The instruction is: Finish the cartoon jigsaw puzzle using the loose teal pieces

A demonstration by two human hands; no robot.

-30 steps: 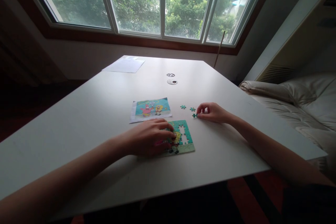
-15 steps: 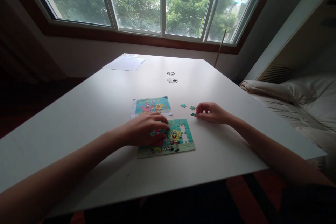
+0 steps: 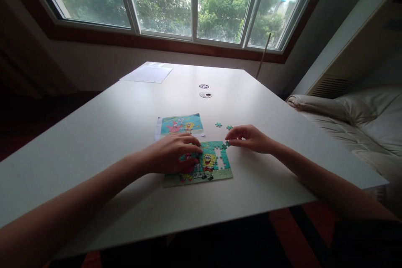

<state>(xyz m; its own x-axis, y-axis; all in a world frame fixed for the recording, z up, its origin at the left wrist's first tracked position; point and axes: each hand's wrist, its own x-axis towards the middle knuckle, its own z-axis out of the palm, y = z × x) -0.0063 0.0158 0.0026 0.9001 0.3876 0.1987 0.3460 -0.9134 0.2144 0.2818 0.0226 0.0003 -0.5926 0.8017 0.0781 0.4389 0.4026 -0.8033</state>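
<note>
A cartoon jigsaw puzzle lies flat on the white table, with a gap of white showing in its right part. Over the puzzle's left and upper part rests my left hand, palm down and fingers stretched, covering some of the picture. My right hand pinches a green puzzle piece between thumb and fingertips at the puzzle's upper right edge. Two loose pieces lie just beyond that hand: one teal piece and a second piece. A printed picture sheet lies behind my left hand, partly hidden by it.
Two round inserts sit in the white table farther back. Sheets of paper lie at its far left corner. Beyond stands a window. A light-coloured padded seat is at the right.
My right hand has moved left and toward me, carrying the puzzle piece from the table to the puzzle's upper right edge. My left hand has stayed on the puzzle.
</note>
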